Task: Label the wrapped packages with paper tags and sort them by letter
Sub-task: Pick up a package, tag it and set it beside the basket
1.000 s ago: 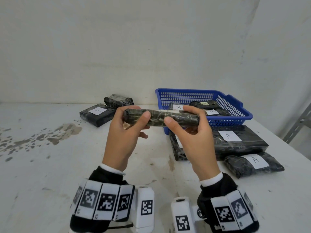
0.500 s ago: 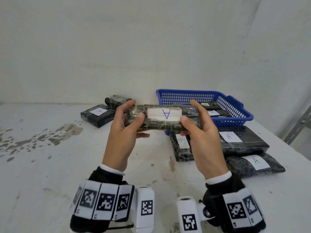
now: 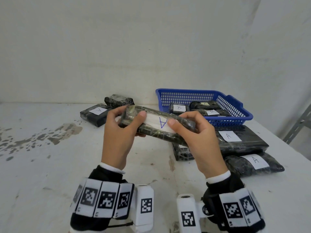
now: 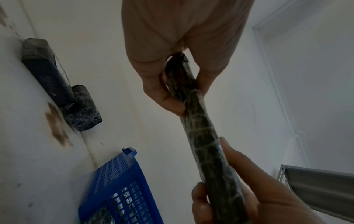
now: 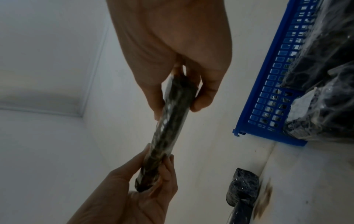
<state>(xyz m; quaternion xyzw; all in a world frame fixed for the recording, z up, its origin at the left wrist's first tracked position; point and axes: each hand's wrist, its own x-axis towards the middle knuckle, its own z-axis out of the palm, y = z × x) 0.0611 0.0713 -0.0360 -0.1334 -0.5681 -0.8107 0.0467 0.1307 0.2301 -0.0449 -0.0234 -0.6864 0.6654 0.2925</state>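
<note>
my left hand (image 3: 117,135) and right hand (image 3: 200,138) grip package (image 3: 161,130) ends; tag (image 3: 159,123) reads a. a pile (image 3: 242,140) at 3 o'clock: next. untagged package (image 3: 118,100) at 11 o'clock.

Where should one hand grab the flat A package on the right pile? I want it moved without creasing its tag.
Take the flat A package by its long edges, near the right end, coming from above with thumb on the near edge and fingers on the far one. It lies flat and slab-like, its tag sits toward the left on top, and the basket crowds the far side.
</note>
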